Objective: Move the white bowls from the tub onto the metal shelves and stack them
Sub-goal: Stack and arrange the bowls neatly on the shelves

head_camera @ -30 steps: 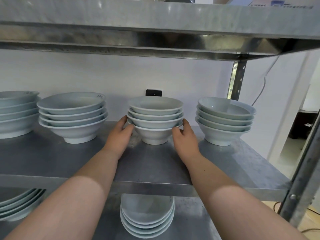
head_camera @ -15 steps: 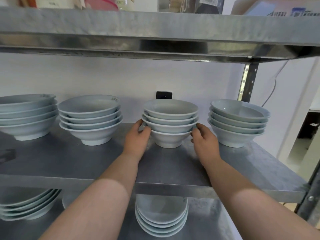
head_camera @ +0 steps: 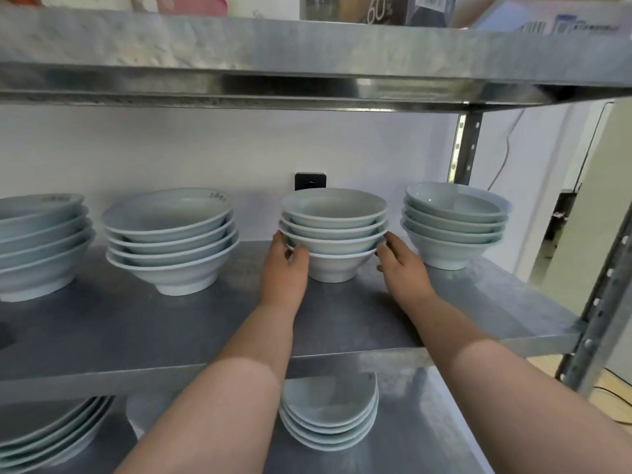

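Observation:
A stack of several white bowls [head_camera: 333, 230] stands on the middle metal shelf [head_camera: 342, 319], in front of a black wall socket. My left hand [head_camera: 284, 268] grips the stack's left side, with thumb and fingers curled on the lower rims. On the right side, my right hand [head_camera: 400, 265] holds the stack, its fingertips curled against the lower rims. Three more stacks of white bowls share this shelf: one on the right [head_camera: 455, 224], one left of centre [head_camera: 171, 237] and one at the far left [head_camera: 41, 244]. The tub is out of view.
The upper shelf [head_camera: 307, 59] hangs low overhead and carries boxes and containers. Below, the lower shelf [head_camera: 424, 422] holds a bowl stack [head_camera: 330, 415] and shallow plates [head_camera: 51, 436] at left. Perforated uprights [head_camera: 602, 313] stand at the right. A white wall closes the back.
Both hands have slid from the stack's base up to its lower rims. The view has shifted, so the stack now sits further right in the frame.

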